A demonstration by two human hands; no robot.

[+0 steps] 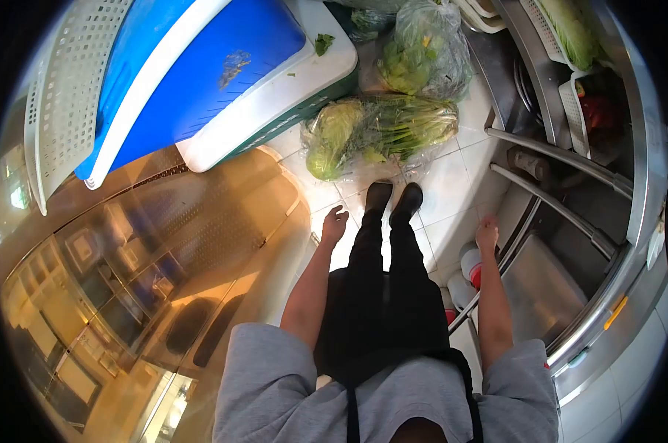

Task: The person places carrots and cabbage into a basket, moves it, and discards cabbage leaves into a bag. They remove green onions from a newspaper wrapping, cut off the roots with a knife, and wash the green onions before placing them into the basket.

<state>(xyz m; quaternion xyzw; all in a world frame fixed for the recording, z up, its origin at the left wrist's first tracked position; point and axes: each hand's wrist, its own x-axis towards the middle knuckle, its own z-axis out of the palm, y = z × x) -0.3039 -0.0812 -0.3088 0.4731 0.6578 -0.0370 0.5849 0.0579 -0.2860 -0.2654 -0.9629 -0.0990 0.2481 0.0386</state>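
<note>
My left hand (335, 225) hangs beside my leg with its fingers loosely bent and apart, holding nothing. On the other side, my right hand (487, 233) hangs near the metal shelf rack, its fingers curled in and nothing seen in them. On the tiled floor in front of my shoes lie a clear plastic bag of pale green leafy heads (334, 136) and a bag of long-stemmed greens (417, 124). Behind them stands a larger clear bag of leafy vegetables (425, 55). Neither hand touches the bags.
A shiny metal counter (223, 214) runs along my left. Beyond it are a white perforated basket (72, 96), a blue tub (208, 66) and a white-and-green crate (275, 103). The rack's metal bars (555, 207) and white vegetable baskets (572, 103) stand at my right.
</note>
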